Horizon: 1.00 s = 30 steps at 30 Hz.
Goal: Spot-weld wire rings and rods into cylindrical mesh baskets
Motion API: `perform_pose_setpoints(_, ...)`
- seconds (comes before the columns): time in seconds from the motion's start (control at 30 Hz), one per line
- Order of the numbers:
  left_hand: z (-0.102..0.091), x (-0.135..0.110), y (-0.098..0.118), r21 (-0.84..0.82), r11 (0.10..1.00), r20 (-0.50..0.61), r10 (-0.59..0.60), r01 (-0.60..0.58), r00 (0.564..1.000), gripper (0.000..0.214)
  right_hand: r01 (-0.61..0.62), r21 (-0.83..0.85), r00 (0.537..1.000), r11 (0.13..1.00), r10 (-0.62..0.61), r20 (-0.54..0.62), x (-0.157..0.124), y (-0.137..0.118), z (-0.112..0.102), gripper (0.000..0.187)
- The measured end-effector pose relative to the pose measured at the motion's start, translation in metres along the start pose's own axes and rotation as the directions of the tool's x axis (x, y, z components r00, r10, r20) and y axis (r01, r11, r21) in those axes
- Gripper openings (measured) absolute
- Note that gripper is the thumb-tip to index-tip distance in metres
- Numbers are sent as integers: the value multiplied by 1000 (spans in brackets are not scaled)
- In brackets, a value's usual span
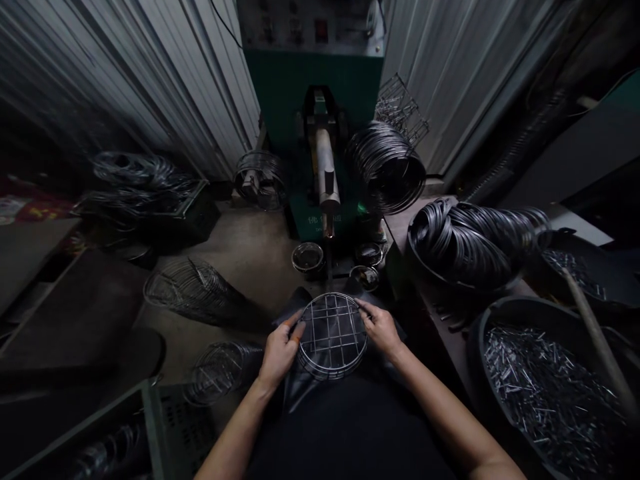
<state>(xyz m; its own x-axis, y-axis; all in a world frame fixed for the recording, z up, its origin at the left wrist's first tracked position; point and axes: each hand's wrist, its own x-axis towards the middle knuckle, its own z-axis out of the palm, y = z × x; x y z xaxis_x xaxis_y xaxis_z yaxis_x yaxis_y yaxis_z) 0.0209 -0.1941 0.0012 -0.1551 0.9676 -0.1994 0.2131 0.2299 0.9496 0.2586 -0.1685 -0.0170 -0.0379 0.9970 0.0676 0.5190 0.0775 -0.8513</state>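
Note:
A round wire basket (333,337) with a crossed-wire grid is held level over my lap. My left hand (281,350) grips its left rim, with orange covering on some fingertips. On the upper right rim, my right hand (381,327) pinches the wire between thumb and fingers. Just beyond the basket, the electrode (329,225) of a green welding machine (280,87) points down, apart from the basket. The lower part of the machine behind the basket is partly hidden.
Right of me, a black tub (480,393) holds many short metal pins, with a wooden handle (595,333) across it. Wire rings (465,240) fill another tub behind. Stacks of wire grids (190,290) stand on the floor at left, near a green crate (150,427).

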Motion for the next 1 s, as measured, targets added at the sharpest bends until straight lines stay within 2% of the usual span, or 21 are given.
perform_pose_setpoints(0.2, -3, -3, -5, 31, 999, 21, 26, -26, 999, 36, -70, 124, 996, 990, 62, 71, 2, 4, -5, 33)
perform_pose_setpoints(0.3, -3, -6, -4, 17, 1000, 24, 3, -3, 1000, 40, -122, 223, 989, 967, 99, 109, 0, 4, -7, 35)
perform_pose_setpoints(0.43, 0, -6, -3, -55, 997, -12, -54, 53, 998, 43, -162, 289, 987, 944, 150, 63, -4, 3, -6, 32)
perform_pose_setpoints(0.67, -3, 5, -2, -96, 993, 45, -70, 74, 997, 39, -194, 294, 979, 936, 205, -6, -13, 0, -3, 30)
perform_pose_setpoints(0.9, 1, -3, -8, -94, 994, 12, -52, 53, 999, 33, -227, 352, 974, 908, 218, 64, -14, -1, -7, 28)
perform_pose_setpoints(1.0, 4, -8, -12, -73, 997, 3, -20, 20, 1000, 34, -245, 377, 969, 893, 242, 57, -16, 3, -6, 34)
